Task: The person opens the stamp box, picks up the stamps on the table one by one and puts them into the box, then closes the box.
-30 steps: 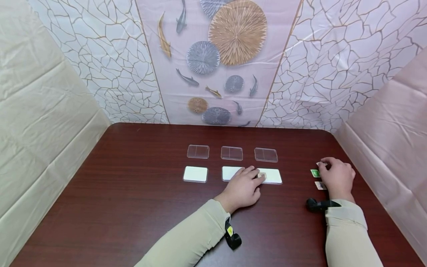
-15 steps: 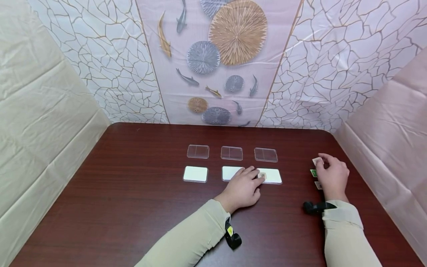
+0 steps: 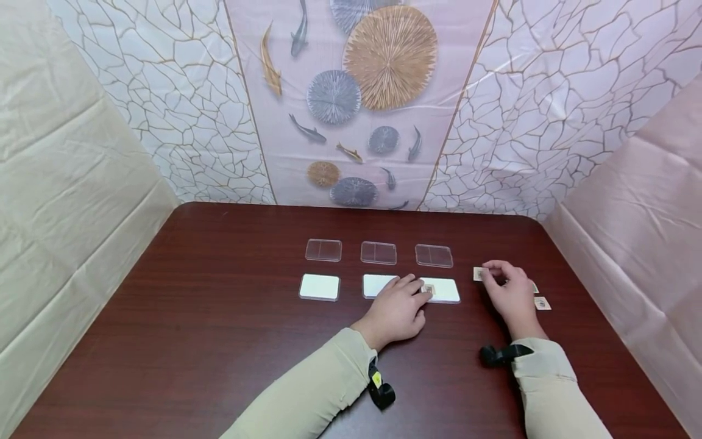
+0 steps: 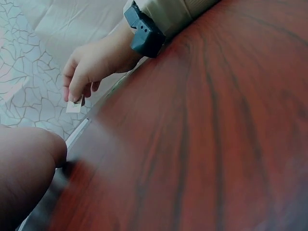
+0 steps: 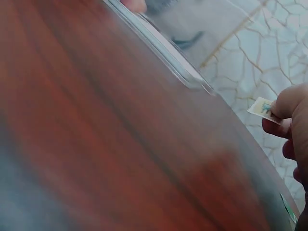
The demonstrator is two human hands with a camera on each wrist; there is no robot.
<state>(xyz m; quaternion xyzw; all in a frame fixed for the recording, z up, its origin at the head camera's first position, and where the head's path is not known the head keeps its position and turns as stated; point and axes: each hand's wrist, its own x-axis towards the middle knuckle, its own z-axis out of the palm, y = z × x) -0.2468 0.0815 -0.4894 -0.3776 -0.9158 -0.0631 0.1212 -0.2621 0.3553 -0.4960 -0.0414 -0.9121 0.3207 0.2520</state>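
My right hand (image 3: 514,299) pinches a small postage stamp (image 3: 478,274) between thumb and fingers, raised above the table to the right of the cases. Its pale face and toothed edge show in the right wrist view, where the thumb covers part of the stamp (image 5: 261,107). My left hand (image 3: 395,310) rests with its fingers extended across the middle white case (image 3: 374,284) and the right white case (image 3: 448,291). Its fingertips touch another stamp (image 3: 428,289) lying on the right case. A third white case (image 3: 319,287) lies to the left.
Behind the cases, clear lids lie in a row: left lid (image 3: 323,250), middle lid (image 3: 379,253), right lid (image 3: 434,256). Beyond the right hand are a pale stamp (image 3: 542,303) and a partly hidden green stamp (image 3: 535,289). A patterned cloth (image 3: 356,110) hangs behind the table.
My right hand has lifted the farthest stamp from the group at the right and carried it left towards the right case. The left hand stays in place on the cases.
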